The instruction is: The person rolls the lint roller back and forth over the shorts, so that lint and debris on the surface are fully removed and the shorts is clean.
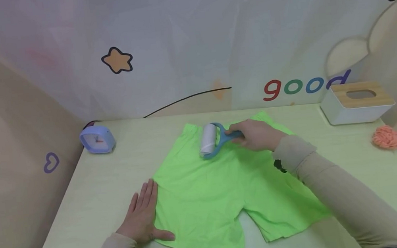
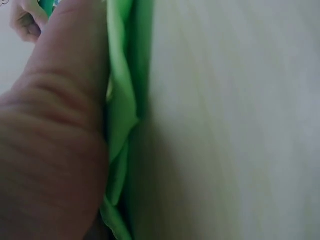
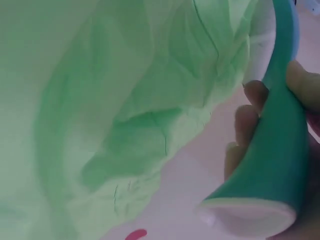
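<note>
Bright green shorts (image 1: pixel 198 196) lie spread on the table, waistband toward the back wall. My right hand (image 1: pixel 257 134) grips the blue handle of a lint roller (image 1: pixel 208 139), whose white roll rests at the upper left of the shorts near the waistband. In the right wrist view, fingers (image 3: pixel 246 125) curl round the handle (image 3: pixel 275 145), with wrinkled green fabric beside it. My left hand (image 1: pixel 140 215) lies flat at the left edge of the shorts, fingers straight, thumb across the lower leg. The left wrist view shows that hand (image 2: pixel 55 140) close up against the fabric edge (image 2: pixel 120 100).
A purple clock (image 1: pixel 97 139) stands at the table's back left. At the back right is a white tissue box (image 1: pixel 355 111) with a wooden lid, and a coral-coloured bunched item (image 1: pixel 386 137) lies in front of it. A printed backdrop (image 1: pixel 185 61) rises behind the table (image 1: pixel 84 207).
</note>
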Tool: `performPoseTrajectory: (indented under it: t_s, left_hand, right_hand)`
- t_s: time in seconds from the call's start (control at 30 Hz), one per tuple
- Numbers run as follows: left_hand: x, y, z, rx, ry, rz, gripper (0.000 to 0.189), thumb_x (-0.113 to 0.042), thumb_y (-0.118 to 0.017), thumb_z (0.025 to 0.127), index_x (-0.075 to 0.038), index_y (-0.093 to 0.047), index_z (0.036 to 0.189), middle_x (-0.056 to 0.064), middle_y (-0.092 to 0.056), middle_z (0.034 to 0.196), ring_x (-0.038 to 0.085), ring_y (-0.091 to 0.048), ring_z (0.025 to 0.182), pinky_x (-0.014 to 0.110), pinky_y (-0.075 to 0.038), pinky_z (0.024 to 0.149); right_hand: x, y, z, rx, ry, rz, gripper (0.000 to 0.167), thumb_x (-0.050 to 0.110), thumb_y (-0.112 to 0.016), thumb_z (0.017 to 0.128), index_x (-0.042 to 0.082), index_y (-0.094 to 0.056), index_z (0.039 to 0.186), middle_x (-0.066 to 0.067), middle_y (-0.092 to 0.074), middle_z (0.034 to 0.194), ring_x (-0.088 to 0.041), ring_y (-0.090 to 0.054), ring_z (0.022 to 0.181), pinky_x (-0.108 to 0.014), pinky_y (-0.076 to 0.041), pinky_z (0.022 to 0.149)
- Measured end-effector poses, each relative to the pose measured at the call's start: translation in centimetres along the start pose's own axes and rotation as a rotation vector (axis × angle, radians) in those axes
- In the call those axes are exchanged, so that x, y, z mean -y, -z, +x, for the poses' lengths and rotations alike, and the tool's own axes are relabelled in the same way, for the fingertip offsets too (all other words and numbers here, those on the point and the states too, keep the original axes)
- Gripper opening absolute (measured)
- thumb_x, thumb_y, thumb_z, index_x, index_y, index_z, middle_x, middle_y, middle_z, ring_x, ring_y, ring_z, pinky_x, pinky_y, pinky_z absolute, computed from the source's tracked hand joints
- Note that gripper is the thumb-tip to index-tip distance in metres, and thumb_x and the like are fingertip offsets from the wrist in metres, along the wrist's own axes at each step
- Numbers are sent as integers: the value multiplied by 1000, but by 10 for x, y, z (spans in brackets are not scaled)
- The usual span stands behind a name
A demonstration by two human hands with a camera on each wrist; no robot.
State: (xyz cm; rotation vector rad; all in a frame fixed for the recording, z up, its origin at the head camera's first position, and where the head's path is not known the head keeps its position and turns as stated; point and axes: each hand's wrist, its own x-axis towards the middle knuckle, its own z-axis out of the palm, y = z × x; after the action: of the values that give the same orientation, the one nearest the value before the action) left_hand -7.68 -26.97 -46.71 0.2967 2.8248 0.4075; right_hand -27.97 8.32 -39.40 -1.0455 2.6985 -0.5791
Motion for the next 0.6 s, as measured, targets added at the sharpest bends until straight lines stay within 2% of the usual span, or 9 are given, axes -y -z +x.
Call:
performPoseTrajectory:
  t_s: [0.17,0.33,0.5,0.6]
  left_hand:
    - [0,1,-1,-6,-4,-1,152,-86,-64,50,3,4,153,19,9,161,35,6,147,55,0,116]
    - [-2,2,-1,-4,-7,-9,151,-85,-65,51,4,2,153,20,8,161,36,6,147,56,-1,116]
    - [-2,2,-1,-7,-9,3,151,-86,-64,52,4,1,153,20,7,161,37,5,147,56,-2,116]
    - [-2,1,-1,-13,-10,-1,151,-87,-63,51,4,1,153,20,7,161,36,5,147,56,-2,116]
  right_hand:
    - [-12,13,-15,35,-49,29,36,13,-69,90,9,-66,126,-2,-69,110,-14,-59,85,-35,-50,79]
    - [-30,25,-38,46,-93,62,36,10,-69,89,8,-67,125,-1,-69,109,-15,-57,83,-34,-49,76]
    - [-58,39,-70,56,-144,98,33,10,-68,90,5,-68,122,-4,-68,111,-14,-58,86,-34,-49,77]
    - [-73,47,-90,55,-165,125,31,9,-68,90,4,-68,120,-3,-68,107,-15,-57,84,-31,-49,74]
